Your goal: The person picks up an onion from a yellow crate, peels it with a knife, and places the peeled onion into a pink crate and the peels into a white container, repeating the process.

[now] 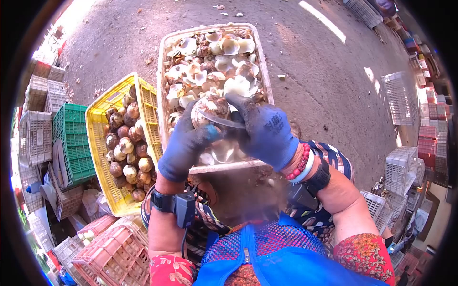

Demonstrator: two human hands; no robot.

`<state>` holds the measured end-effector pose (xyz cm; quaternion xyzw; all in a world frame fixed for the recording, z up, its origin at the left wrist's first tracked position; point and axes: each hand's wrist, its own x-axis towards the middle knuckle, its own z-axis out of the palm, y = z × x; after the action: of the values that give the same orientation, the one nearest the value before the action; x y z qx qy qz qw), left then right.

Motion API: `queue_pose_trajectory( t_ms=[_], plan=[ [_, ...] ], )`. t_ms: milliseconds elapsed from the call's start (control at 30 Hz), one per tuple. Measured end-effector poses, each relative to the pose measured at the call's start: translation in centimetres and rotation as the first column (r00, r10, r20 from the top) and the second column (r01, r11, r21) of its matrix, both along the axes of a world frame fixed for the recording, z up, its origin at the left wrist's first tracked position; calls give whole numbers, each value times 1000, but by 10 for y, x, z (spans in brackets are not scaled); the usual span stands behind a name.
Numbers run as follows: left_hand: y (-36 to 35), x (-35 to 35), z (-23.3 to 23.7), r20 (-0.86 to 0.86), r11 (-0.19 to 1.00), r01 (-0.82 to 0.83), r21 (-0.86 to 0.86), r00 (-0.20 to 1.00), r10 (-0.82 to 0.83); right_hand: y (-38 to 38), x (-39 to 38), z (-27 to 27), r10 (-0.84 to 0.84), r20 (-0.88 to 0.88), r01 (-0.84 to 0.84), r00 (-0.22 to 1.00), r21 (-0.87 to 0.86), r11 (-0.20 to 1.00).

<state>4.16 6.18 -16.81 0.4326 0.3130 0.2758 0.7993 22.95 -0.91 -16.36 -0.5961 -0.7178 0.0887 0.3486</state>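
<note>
My left hand (188, 143), in a blue and dark glove, is closed round a brown-and-white ball (213, 106) that looks like a shelled coconut. My right hand (267, 128), gloved the same way, grips a knife; its handle is hidden in the fingers. The knife's blade (222, 120) lies across the near side of the coconut, pointing left. Both hands are above a large pale crate (160, 90) heaped with white, cup-shaped pieces (229, 46) with brown skin on some.
A yellow crate (102, 157) of whole brown-and-white balls (126, 145) leans close on the left. Beyond it stand a green crate (78, 138) and stacked white crates (36, 138). Pink crates (114, 255) sit at the lower left. More crates (400, 169) line the right side.
</note>
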Motion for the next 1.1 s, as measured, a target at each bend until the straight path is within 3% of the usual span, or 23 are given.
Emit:
queue_pose_trajectory(
  t_ms=[167,267,367,467,567,633,667,767,867,967,1000,1100],
  plan=[
    [1,2,4,-146,994,-8,106,989,23,-1,-8,-2,-54,55,59,997,-85,995],
    [-5,6,-5,-109,998,-57,-1,992,57,1,-15,-7,-125,64,131,990,-86,988],
    [-15,13,-4,-129,961,-133,243,977,168,3,-12,-10,-111,110,139,988,-293,946],
    [-16,12,2,-166,943,-115,313,971,174,4,-13,0,-62,170,123,983,-378,918],
    [-16,8,4,-192,970,-75,233,974,122,7,-12,-17,-82,149,96,985,-89,991],
    [-15,10,4,-202,982,-83,168,972,117,6,-11,-23,-84,184,117,979,-177,977],
    [-18,13,-3,-177,939,-97,329,971,162,4,-10,-26,-89,199,133,976,-220,966],
    [-21,10,3,-272,798,-15,603,936,224,4,-3,-44,-104,127,136,986,-275,952],
    [-15,0,-4,-271,838,13,546,949,162,20,11,-49,-103,198,198,975,-549,812],
    [-11,-8,6,8,982,-149,113,989,149,15,8,-36,-245,62,253,967,-292,923],
    [-8,-6,12,-17,977,-128,169,991,132,14,4,-31,-268,5,262,963,-229,938],
    [-5,-4,1,202,978,-199,63,962,183,13,-1,-30,-272,-231,200,934,-291,936]
  ],
)
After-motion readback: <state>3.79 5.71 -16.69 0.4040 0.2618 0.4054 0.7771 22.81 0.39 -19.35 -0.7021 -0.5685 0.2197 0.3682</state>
